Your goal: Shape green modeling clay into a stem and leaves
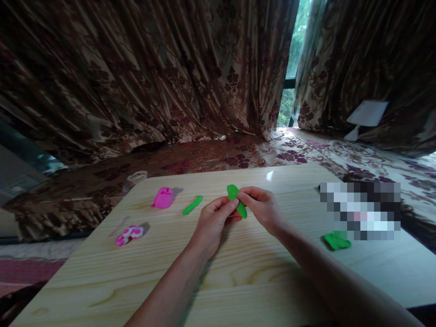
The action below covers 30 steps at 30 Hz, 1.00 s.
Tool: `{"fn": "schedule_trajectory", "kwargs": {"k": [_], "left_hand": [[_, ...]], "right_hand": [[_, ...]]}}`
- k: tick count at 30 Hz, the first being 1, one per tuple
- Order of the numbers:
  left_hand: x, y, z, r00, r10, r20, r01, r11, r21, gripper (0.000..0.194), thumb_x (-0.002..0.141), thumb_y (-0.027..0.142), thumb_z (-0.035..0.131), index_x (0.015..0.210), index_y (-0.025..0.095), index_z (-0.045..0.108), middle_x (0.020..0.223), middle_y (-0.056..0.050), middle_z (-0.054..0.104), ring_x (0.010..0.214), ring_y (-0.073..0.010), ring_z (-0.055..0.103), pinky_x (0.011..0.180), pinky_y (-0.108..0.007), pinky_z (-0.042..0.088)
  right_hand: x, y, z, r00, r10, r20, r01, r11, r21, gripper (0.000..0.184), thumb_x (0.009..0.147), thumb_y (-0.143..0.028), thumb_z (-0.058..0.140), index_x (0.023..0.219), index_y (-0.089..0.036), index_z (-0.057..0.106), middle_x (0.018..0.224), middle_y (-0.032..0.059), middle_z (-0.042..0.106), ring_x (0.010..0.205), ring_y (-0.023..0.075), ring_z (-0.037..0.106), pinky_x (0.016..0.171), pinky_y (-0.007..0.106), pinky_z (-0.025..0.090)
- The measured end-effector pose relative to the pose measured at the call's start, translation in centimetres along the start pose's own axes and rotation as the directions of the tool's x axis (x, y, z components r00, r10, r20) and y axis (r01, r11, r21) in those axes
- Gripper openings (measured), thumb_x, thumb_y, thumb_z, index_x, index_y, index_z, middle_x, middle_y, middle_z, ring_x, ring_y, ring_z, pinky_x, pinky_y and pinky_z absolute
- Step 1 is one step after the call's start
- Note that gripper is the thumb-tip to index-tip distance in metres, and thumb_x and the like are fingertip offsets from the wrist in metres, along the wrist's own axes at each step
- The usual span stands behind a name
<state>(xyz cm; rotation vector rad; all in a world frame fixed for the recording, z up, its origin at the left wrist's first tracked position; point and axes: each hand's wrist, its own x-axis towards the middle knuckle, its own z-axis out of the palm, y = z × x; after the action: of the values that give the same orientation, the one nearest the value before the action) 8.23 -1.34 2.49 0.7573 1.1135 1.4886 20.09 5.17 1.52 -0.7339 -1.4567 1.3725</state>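
Between my two hands is a piece of green modelling clay [233, 191], broad and flattened at the top and tapering to a narrow strip below. My left hand [215, 220] pinches it between thumb and fingers from the left. From the right, my right hand [261, 206] grips its edge with thumb and forefinger. Left of my hands, a green clay roll [192, 205] lies on the wooden table [170, 277]. A crumpled lump of green clay [337, 240] rests near my right forearm.
Farther left are a pink clay shape [162, 198], a pink-and-white spotted clay piece [130, 234] and a thin pink stick [119, 226]. A blurred-out patch [361, 211] covers something at the table's right edge. Beyond stand patterned curtains [204, 68] and a white lamp [368, 113].
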Motion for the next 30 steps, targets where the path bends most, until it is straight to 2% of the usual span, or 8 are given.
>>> {"fn": "schedule_trajectory", "kwargs": {"k": [5, 12, 18, 22, 25, 30], "left_hand": [[0.2, -0.13, -0.1, 0.997, 0.019, -0.074, -0.019, 1.0, -0.005, 0.022, 0.065, 0.028, 0.074, 0.082, 0.013, 0.07, 0.072, -0.003, 0.069, 0.063, -0.01, 0.059, 0.061, -0.021, 0.048], [0.43, -0.16, -0.35, 0.991, 0.061, -0.116, -0.065, 0.998, -0.027, 0.022, 0.063, 0.027, 0.076, 0.079, 0.012, 0.07, 0.07, -0.004, 0.069, 0.062, -0.0113, 0.06, 0.064, -0.024, 0.048], [0.61, -0.2, -0.51, 0.99, 0.088, -0.11, -0.088, 0.996, -0.001, 0.022, 0.064, 0.028, 0.075, 0.077, 0.011, 0.069, 0.063, -0.002, 0.066, 0.058, -0.0102, 0.059, 0.062, -0.023, 0.048], [0.66, -0.18, -0.5, 0.989, 0.088, -0.122, -0.093, 0.995, -0.04, 0.024, 0.065, 0.027, 0.075, 0.084, 0.013, 0.068, 0.072, -0.002, 0.068, 0.062, -0.0102, 0.06, 0.063, -0.023, 0.049], [0.51, -0.18, -0.42, 0.994, 0.06, -0.094, -0.065, 0.996, -0.055, 0.025, 0.066, 0.027, 0.074, 0.087, 0.015, 0.067, 0.075, -0.001, 0.067, 0.065, -0.0104, 0.06, 0.065, -0.024, 0.05], [0.15, -0.17, -0.29, 1.0, -0.006, 0.016, 0.005, 0.999, 0.047, 0.02, 0.068, 0.026, 0.073, 0.08, 0.012, 0.065, 0.067, -0.001, 0.064, 0.061, -0.0099, 0.059, 0.065, -0.024, 0.048]], "right_hand": [[0.11, -0.09, -0.12, 1.0, 0.012, -0.022, -0.012, 1.0, -0.013, 0.024, 0.073, -0.037, 0.063, 0.079, -0.014, 0.07, 0.068, 0.0016, 0.065, 0.063, 0.013, 0.057, 0.061, 0.025, 0.047], [-0.09, 0.2, -0.05, 0.991, 0.043, 0.129, -0.035, 0.997, -0.063, 0.023, 0.076, -0.035, 0.062, 0.077, -0.013, 0.069, 0.065, 0.0012, 0.064, 0.059, 0.0111, 0.054, 0.057, 0.023, 0.043], [-0.21, -0.4, -0.11, 0.996, 0.041, 0.081, -0.033, 0.995, -0.099, 0.031, 0.083, -0.036, 0.054, 0.069, -0.012, 0.068, 0.058, -0.0004, 0.06, 0.054, 0.0088, 0.049, 0.052, 0.021, 0.038], [-0.27, -0.34, -0.08, 0.991, 0.041, 0.128, -0.025, 0.992, -0.126, 0.024, 0.08, -0.034, 0.058, 0.073, -0.013, 0.069, 0.061, -0.0006, 0.061, 0.057, 0.0089, 0.049, 0.055, 0.02, 0.039], [-0.17, -0.15, -0.1, 0.995, 0.003, 0.097, 0.005, 0.996, -0.087, 0.021, 0.077, -0.032, 0.061, 0.075, -0.013, 0.069, 0.065, 0.0002, 0.063, 0.06, 0.01, 0.052, 0.057, 0.021, 0.041], [-0.09, -0.25, -0.23, 0.998, -0.047, 0.031, 0.05, 0.994, -0.095, 0.018, 0.075, -0.031, 0.063, 0.074, -0.014, 0.071, 0.068, 0.001, 0.065, 0.063, 0.012, 0.055, 0.059, 0.022, 0.042]]}}
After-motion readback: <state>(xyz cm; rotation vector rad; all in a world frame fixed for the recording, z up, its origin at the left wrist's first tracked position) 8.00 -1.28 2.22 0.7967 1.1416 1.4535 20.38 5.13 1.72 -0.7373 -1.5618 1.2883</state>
